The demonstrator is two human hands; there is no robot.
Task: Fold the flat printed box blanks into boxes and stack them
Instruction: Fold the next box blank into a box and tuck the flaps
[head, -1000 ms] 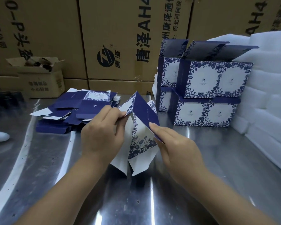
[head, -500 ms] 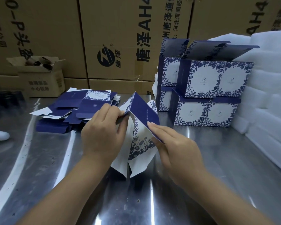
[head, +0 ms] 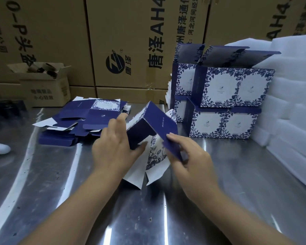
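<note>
While my left hand (head: 113,147) and right hand (head: 187,156) pinch the half-opened blank (head: 152,137) above the table (head: 237,174), I'm squaring its walls (bottom flaps hanging loose); next, I'd judge, tuck those flaps shut.

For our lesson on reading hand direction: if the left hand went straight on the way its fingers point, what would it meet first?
Probably the blank itself: the left hand points up and right, fingers already against its dark panel. Beyond that stand the folded boxes, though depth is unclear.
</note>
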